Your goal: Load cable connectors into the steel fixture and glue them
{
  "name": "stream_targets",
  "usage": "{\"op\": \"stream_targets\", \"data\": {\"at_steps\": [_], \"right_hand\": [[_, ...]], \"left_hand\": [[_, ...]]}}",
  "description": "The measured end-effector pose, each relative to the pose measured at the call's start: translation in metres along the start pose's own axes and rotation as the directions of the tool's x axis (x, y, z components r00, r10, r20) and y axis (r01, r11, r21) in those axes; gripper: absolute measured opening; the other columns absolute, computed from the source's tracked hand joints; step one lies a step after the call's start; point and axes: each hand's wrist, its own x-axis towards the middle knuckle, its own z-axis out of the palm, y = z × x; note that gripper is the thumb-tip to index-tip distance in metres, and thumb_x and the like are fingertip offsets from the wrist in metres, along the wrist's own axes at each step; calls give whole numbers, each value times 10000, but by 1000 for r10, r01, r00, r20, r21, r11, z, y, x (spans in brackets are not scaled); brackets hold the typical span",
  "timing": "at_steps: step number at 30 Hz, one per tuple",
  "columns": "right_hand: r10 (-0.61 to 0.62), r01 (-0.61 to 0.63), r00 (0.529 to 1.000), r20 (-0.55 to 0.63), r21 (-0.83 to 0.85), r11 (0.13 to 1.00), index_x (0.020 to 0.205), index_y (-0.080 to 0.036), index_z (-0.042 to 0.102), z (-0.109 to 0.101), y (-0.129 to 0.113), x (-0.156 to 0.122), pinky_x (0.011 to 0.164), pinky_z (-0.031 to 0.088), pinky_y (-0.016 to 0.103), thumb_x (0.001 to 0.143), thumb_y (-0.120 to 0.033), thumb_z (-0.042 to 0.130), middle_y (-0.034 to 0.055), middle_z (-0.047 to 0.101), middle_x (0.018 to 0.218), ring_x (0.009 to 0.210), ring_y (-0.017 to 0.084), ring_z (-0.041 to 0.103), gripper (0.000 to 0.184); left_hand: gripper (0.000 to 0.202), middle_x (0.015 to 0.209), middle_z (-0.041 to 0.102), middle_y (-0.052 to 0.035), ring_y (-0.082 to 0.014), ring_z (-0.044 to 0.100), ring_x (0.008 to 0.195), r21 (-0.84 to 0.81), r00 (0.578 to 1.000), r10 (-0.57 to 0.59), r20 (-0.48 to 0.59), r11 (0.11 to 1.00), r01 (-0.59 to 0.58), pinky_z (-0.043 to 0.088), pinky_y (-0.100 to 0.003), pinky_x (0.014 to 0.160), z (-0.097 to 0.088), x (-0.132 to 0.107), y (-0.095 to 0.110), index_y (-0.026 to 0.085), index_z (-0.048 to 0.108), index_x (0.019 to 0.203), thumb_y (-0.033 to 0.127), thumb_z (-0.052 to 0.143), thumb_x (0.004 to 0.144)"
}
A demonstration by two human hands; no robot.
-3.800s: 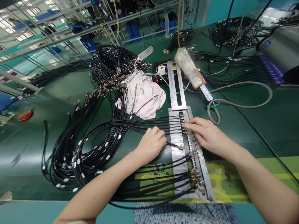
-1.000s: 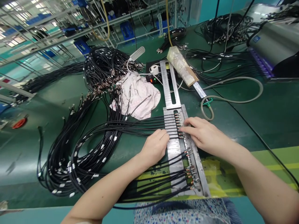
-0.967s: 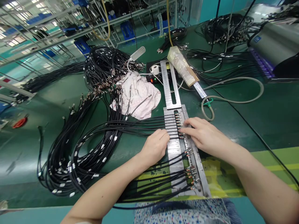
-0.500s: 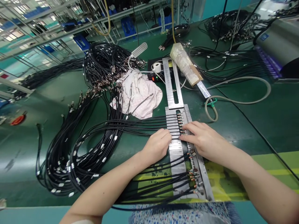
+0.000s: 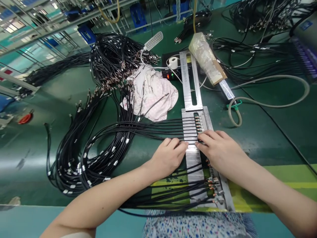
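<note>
**Change:** compared with the earlier view, the left hand (image 5: 168, 158) has moved from beside the metal jig (image 5: 191, 158) onto its edge, and now sits close to the right hand (image 5: 220, 152).

**Room:** steel racks (image 5: 49, 19) and blue crates (image 5: 138, 16) stand beyond.

**Tabletop:** the green tabletop (image 5: 269, 138) carries big coils of black cables (image 5: 84, 158), a crumpled pale cloth (image 5: 153, 96) and a gooseneck lamp (image 5: 153, 41).

**Cables:** one group of the black cables crosses the jig, with metal connectors (image 5: 198, 124) lined up along its slot; a second group fans out nearer the person.

**Hands:** both lie over the cables, fingers lightly curled. The left touches the cables at the jig's edge, the right sits at the connectors. Whether either grips anything, I cannot tell.
</note>
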Motion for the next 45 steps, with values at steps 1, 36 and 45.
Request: {"op": "stream_targets", "data": {"at_steps": [1,36,45], "right_hand": [[-2,2,1000,-3,14,1000,871,-138,671,1,2,0,715,362,383,732,-87,536,114,616,920,929,283,523,200],[122,4,977,-173,593,805,1138,-233,563,8,32,-26,854,488,343,844,-61,369,65,559,1110,1000,167,555,392],[87,26,980,-180,545,838,1044,-234,621,8,29,-27,842,491,330,783,3,351,65,550,1084,996,169,547,444]], "left_hand": [[299,1083,568,-100,-214,454,878,1,1000,-1,12,1000,1,333,-349,679,-2,1,0,103,528,1140,140,314,936],[120,735,569,23,-125,520,701,-564,899,-256,355,708,424,360,-230,650,-33,17,-19,175,567,699,108,535,793],[142,831,603,-21,-173,554,824,-389,907,-227,355,846,364,412,-274,737,-33,27,-19,172,603,803,124,476,842]]}}
